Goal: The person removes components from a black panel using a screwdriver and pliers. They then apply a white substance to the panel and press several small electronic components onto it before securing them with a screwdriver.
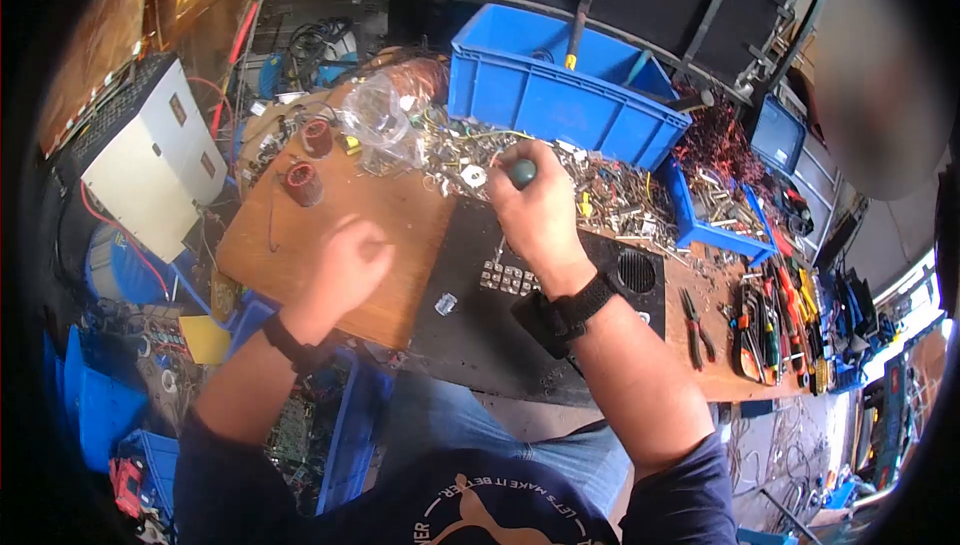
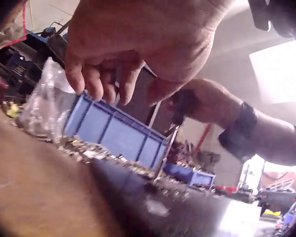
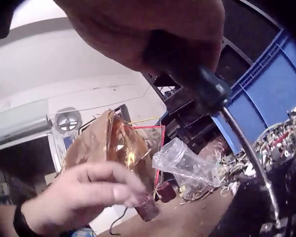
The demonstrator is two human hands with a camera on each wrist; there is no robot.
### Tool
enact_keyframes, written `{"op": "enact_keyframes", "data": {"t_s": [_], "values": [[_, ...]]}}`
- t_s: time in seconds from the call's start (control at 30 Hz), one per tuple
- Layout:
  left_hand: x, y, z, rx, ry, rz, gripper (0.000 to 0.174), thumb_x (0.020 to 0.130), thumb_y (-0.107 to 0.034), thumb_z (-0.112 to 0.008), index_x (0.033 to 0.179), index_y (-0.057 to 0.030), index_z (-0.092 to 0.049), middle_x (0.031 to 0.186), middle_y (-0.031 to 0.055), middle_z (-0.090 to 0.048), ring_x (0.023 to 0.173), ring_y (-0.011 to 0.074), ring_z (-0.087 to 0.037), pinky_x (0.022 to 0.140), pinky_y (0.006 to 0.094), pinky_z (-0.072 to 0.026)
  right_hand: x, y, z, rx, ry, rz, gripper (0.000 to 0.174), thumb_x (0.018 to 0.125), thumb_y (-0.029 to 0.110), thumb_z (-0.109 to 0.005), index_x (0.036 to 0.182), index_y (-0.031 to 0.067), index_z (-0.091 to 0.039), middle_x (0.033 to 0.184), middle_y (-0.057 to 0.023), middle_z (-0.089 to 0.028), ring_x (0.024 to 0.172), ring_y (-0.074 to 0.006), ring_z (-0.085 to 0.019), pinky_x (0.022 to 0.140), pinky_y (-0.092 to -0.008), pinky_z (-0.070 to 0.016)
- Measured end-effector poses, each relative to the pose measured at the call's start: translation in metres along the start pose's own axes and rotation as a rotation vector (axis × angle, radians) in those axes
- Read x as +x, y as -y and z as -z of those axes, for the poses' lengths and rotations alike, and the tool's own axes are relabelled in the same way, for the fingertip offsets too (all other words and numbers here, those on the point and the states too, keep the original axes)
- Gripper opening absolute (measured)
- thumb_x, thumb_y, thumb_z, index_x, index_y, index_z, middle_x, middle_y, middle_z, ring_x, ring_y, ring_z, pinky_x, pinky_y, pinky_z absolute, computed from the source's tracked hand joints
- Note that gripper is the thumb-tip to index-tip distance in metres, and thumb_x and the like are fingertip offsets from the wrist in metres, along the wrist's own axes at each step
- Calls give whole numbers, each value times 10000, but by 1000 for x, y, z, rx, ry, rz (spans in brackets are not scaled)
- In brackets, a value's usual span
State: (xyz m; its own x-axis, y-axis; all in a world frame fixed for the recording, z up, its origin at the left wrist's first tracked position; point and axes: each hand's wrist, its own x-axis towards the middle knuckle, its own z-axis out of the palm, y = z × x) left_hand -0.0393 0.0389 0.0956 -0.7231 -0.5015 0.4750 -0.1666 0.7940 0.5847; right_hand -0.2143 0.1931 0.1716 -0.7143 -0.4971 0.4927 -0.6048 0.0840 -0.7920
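My right hand [image 1: 540, 213] [image 3: 153, 24] grips the dark green handle of a screwdriver [image 1: 521, 174] [image 3: 247, 150]. Its metal shaft points down to a block of small metal terminals [image 1: 508, 278] on the black plate [image 1: 450, 345]; whether the tip touches it I cannot tell. To the left, my left hand [image 1: 342, 270] [image 2: 143, 39] hangs above the wooden board [image 1: 380, 225], fingers loosely bent and holding nothing. Between that hand and the block, a small clear bluish piece [image 1: 446, 303] lies on the black plate.
Loose metal scraps [image 1: 625, 200] lie behind the plate, before a large blue crate [image 1: 560, 95]. A clear plastic bag [image 1: 382, 120] and two red spools [image 1: 302, 183] are back left. Pliers [image 1: 697, 330] and several tools [image 1: 785, 320] lie right, near a small blue bin [image 1: 725, 237].
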Motion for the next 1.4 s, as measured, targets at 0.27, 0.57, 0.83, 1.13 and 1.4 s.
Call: {"op": "enact_keyframes", "data": {"t_s": [0.27,0.57,0.83,1.13,1.4], "values": [[57,-94,-56,-530,274,-73,314,777,-77,-680,1068,14,-605,978,147,-678,939,233,-643,811,350,-490,3,14,-3,232,-35,-129,177,832,123,-703,739,21,-591,624,-11,-543,548,-78,-468,502,-265,-422],[56,-101,-61,-681,256,-41,165,802,-47,-631,946,33,-634,869,150,-694,853,191,-652,761,333,-495,5,-11,-10,258,-139,-7,311,913,186,-648,651,54,-547,551,8,-535,499,-55,-486,453,-220,-384],[57,-87,-73,-694,268,-44,245,844,-91,-640,1051,38,-618,979,199,-679,958,281,-659,831,354,-496,11,-9,-6,362,6,-13,309,893,144,-653,641,27,-518,548,-11,-531,499,-72,-501,464,-244,-407],[44,-93,-84,-583,67,-13,195,782,-91,-686,929,23,-631,839,203,-664,806,364,-656,705,396,-518,16,-11,5,558,278,-53,269,869,85,-632,623,42,-534,565,-10,-558,523,-75,-532,483,-234,-419],[41,-104,-85,-523,-14,-9,192,845,-119,-655,979,17,-641,878,181,-674,834,301,-666,733,370,-503,30,-6,25,-167,247,275,315,797,294,-710,805,-14,-643,794,-151,-657,730,-304,-656,675,-388,-517]]}}
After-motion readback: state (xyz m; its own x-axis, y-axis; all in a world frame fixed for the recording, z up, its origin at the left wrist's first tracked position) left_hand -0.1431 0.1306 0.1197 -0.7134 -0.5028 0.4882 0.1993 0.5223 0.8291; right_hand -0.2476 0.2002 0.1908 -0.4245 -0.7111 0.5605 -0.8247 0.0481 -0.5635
